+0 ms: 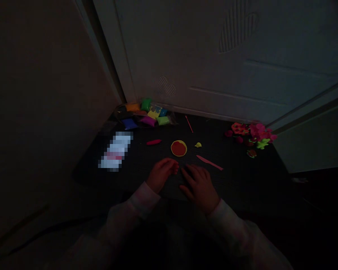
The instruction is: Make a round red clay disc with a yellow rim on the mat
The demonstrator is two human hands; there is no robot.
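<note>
A round red disc with a yellow rim (178, 149), apparently modelling clay, lies flat just beyond my hands. My left hand (161, 174) rests near the table's front edge with its fingers curled in; whether anything small is inside cannot be seen. Beside it, my right hand (201, 185) is palm down, fingers stretched and apart, over the dark tabletop. A pink plastic knife (210, 162) lies beyond the right hand. Right of the disc sits a small yellow lump (198, 144), and to its left a red-pink clay roll (154, 142).
Bags of coloured clay (148, 120) lie at the back left of the dark table (146, 163). A bright, blurred-out rectangle (116, 150) is at left. A thin pink stick (189, 124) lies behind the disc. Colourful small shapes (257, 133) cluster at right. A white panel (202, 63) stands behind.
</note>
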